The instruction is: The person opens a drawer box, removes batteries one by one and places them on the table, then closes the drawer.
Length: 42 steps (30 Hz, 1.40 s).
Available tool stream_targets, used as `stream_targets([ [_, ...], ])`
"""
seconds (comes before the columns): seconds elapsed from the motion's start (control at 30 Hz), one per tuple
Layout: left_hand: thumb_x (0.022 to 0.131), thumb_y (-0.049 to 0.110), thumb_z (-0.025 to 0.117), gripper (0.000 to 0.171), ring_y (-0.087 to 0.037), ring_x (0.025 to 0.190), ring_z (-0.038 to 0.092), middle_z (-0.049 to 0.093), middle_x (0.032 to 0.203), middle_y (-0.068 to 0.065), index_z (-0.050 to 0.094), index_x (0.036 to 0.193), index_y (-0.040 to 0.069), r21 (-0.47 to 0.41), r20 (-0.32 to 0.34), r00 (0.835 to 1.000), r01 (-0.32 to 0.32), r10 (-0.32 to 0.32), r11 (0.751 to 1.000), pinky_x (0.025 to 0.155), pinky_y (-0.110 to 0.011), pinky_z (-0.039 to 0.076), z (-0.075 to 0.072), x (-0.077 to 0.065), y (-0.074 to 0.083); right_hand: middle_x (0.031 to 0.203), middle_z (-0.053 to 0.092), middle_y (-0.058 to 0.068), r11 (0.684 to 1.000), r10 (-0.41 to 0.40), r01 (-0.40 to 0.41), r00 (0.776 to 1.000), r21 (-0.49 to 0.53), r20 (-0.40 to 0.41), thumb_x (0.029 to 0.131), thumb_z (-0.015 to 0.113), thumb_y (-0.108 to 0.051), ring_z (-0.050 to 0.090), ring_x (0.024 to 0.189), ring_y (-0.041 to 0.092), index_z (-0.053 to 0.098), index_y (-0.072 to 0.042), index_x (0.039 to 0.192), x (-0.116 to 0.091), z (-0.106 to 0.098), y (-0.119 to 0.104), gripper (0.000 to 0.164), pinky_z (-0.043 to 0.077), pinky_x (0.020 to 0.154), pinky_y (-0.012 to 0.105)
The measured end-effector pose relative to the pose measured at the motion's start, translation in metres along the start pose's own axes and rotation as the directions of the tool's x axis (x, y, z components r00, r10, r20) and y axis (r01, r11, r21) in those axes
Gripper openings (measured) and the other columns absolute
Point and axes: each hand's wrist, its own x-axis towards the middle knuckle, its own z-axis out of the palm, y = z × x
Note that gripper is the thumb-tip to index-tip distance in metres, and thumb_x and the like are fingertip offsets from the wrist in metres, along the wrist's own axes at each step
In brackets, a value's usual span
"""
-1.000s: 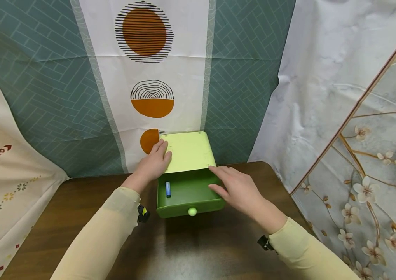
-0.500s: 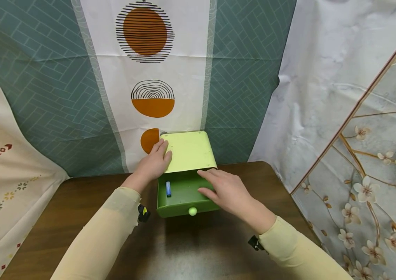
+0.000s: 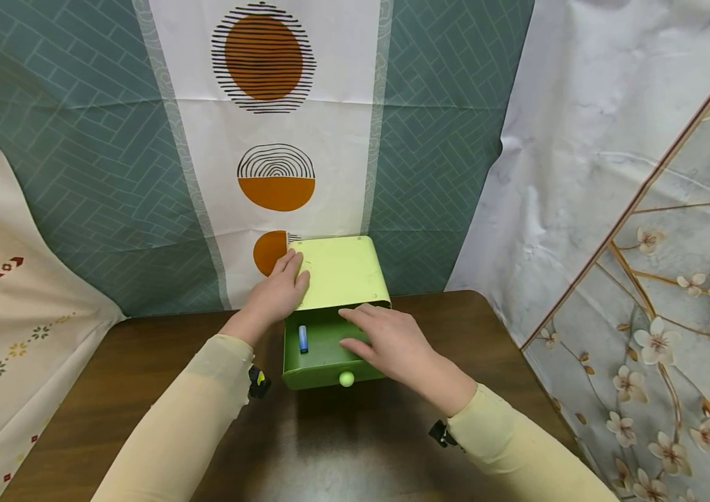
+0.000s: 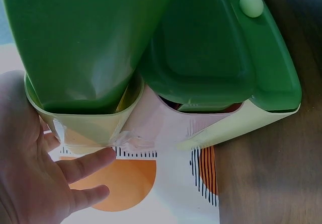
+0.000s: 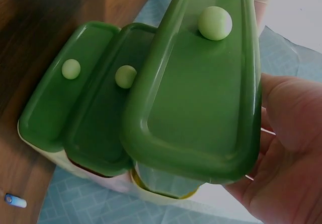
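Tube (image 3: 303, 339): in drawer (image 3: 315, 378), long axis front-to-back.
Right hand (image 3: 395, 341): nearer, right of tube, thumb and fingers apart, empty.
Left hand (image 3: 274, 293): rests on cabinet (image 3: 343, 272), fingers straight.

We can read no text, label, brand, number or sign anywhere. The blue cylinder (image 3: 303, 339) at the left in the open green drawer (image 3: 313, 377), and a second cylinder (image 5: 15, 201) on the tabletop (image 3: 342, 460), are too small for us to make out lettering. A fine mark (image 3: 309, 263) on the pale green top (image 3: 343, 272) is also unreadable.
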Motion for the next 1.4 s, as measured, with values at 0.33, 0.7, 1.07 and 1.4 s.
stream_targets([
  [0.33,0.119,0.050,0.027,0.071,-0.042,0.164,0.027,0.005,0.185,-0.009,0.015,0.180,0.015,-0.010,0.005,1.000,-0.007,0.007,1.000,0.126,-0.066,0.030,0.000,0.000,-0.001,0.117,0.078,0.000,1.000,-0.007,0.007,0.999,0.001,0.050,0.102,0.082,-0.042,0.075,0.099,0.014,0.074,-0.015,0.143,0.010,0.005,-0.006,0.050,0.061,0.075,0.037],
  [0.7,0.120,0.049,0.028,0.070,-0.043,0.163,0.029,0.007,0.185,-0.010,0.016,0.179,0.015,0.002,-0.004,1.000,-0.012,0.012,1.000,0.125,-0.066,0.032,0.001,0.001,-0.001,0.123,0.077,-0.001,1.000,-0.002,-0.001,0.987,0.021,0.162,0.100,0.083,-0.044,0.075,0.107,0.015,0.075,-0.014,0.141,0.026,0.007,-0.015,0.051,0.062,0.083,0.039],
  [1.07,0.120,0.050,0.027,0.071,-0.042,0.165,0.025,0.007,0.185,-0.011,0.016,0.179,0.014,0.008,0.007,1.000,-0.012,0.012,1.000,0.125,-0.066,0.033,-0.001,0.000,0.002,0.124,0.078,-0.003,1.000,0.015,-0.019,0.969,0.014,0.246,0.101,0.083,-0.045,0.075,0.107,0.013,0.075,-0.016,0.142,0.041,0.011,-0.024,0.052,0.061,0.083,0.036],
  [1.4,0.120,0.049,0.026,0.070,-0.043,0.163,0.030,0.006,0.185,-0.009,0.016,0.179,0.014,0.005,0.003,1.000,-0.012,0.012,1.000,0.123,-0.066,0.035,0.000,0.001,-0.002,0.104,0.078,-0.007,1.000,0.028,-0.030,0.951,0.002,0.307,0.100,0.084,-0.045,0.070,0.089,0.008,0.077,-0.016,0.138,0.057,0.021,-0.033,0.049,0.059,0.078,0.031],
])
